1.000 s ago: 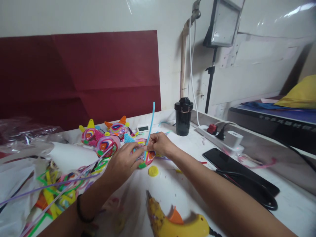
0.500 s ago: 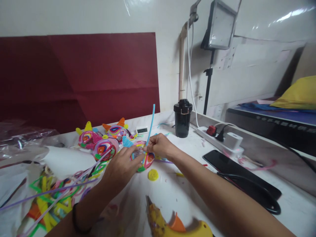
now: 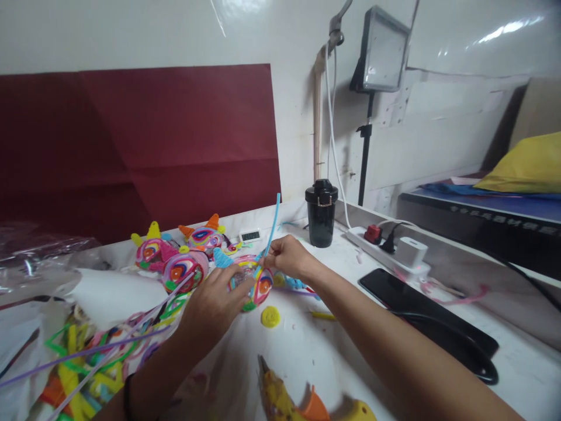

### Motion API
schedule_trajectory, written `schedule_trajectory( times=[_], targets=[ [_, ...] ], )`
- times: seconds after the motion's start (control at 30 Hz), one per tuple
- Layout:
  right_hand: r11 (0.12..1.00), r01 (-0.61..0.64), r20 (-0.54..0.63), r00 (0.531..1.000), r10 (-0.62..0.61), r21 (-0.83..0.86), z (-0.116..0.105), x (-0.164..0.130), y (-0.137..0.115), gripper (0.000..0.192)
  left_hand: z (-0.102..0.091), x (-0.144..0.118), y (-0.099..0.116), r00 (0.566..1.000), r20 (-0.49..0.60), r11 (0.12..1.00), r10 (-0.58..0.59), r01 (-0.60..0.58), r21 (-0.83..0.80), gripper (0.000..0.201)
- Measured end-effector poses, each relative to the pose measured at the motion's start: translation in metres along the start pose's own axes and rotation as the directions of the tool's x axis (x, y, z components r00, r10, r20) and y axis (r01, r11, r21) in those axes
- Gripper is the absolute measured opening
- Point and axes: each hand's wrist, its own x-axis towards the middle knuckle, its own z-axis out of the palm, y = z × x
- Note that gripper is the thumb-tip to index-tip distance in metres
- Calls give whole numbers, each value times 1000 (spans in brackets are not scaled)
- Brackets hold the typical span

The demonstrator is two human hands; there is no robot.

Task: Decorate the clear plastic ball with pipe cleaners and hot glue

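Observation:
A round craft piece (image 3: 263, 285) wound with many-coloured fuzzy strips, with an orange eye shape and a blue pointed ear (image 3: 222, 258), sits on the table. My left hand (image 3: 221, 292) curls over its left side and steadies it, thumb near the front. My right hand (image 3: 287, 256) pinches a light blue fuzzy strip (image 3: 274, 219) at the top of the piece; the strip's free end stands up above the fingers. The fingertips partly hide where strip and piece meet. Just in front lies a yellow coiled disc (image 3: 270, 317).
Similar craft pieces (image 3: 184, 269) stand at the left, beside a heap of coloured strips (image 3: 83, 362). A yellow glue gun (image 3: 280, 397) lies at the front. A black cup (image 3: 321, 216), power strip (image 3: 390, 257), phone (image 3: 407, 298) and small digital clock (image 3: 250, 235) are around.
The view has shifted slightly. My right hand has moved a little along the top of the piece, and the blue strip leans a bit more to the right. Both hands keep their hold.

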Motion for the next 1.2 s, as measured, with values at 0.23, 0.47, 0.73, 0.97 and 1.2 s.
schedule_trajectory(
  times=[0.23,0.47,0.73,0.97,1.2],
  targets=[
    [999,-4,-9,1000,4,-39,1,-3,-5,27,5,-4,-1,1000,-5,1000,3,-3,-22,25],
    [998,0,-8,1000,-1,-59,-1,-6,-8,29,8,-6,-2,1000,-15,1000,-4,4,-16,27],
    [995,47,-4,999,-47,-89,-4,-7,-9,31,5,-3,-1,999,-43,1000,19,-20,-10,27],
    [953,61,0,998,-64,-296,-24,-18,-24,15,7,-5,-2,999,-40,1000,9,-10,-13,27],
    [813,421,356,890,-285,-402,-46,-110,-18,13,7,-5,-4,998,-59,999,4,-6,-41,24]
  ],
)
